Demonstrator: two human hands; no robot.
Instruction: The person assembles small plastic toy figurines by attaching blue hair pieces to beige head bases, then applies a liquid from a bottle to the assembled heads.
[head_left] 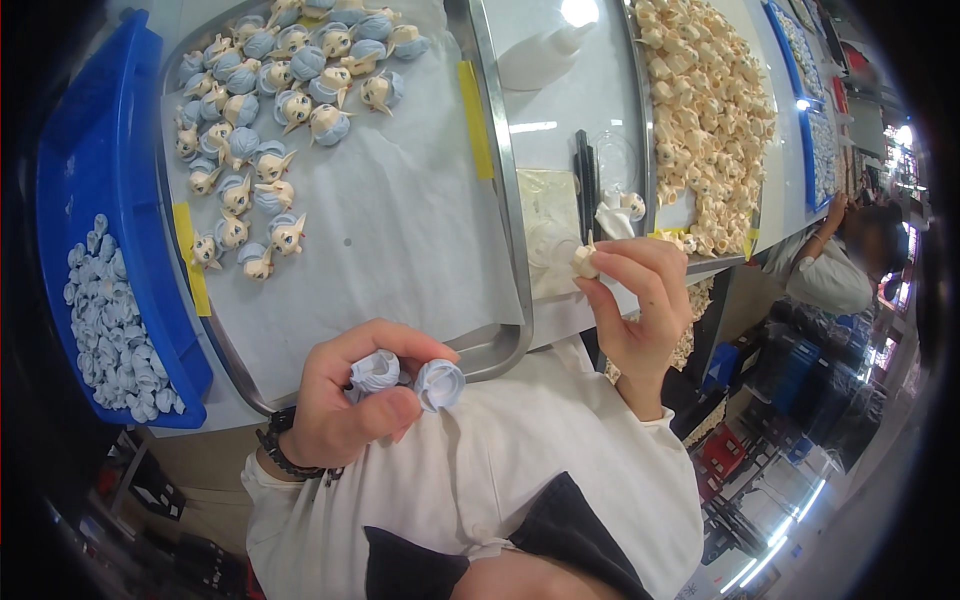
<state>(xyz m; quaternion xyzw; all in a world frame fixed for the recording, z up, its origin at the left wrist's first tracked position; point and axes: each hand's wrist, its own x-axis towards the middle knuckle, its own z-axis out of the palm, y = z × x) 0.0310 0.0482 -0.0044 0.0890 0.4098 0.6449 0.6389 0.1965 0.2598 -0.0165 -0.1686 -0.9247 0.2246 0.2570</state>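
Several pale blue-grey doll hair pieces [440, 385] are gripped in my left hand [345, 395], which is closed round them; the hollow inside of one faces up between thumb and forefinger. My right hand [645, 300] pinches a small cream doll head piece [584, 262] with a pointed ear between thumb and fingertips. The two hands are apart, the right one beyond and to the right of the left. Assembled doll heads [290, 108] with painted eyes and blue-grey hair lie in rows in the metal tray [500, 235] ahead of my left hand.
At left stands a blue bin [120, 200] with loose hair pieces [115, 340]. Cream head pieces [705, 110] fill another tray at right. Between the trays are a white bottle [540, 60], dark sticks [586, 180] and a pale pad [550, 215]. Another person [830, 265] sits far right.
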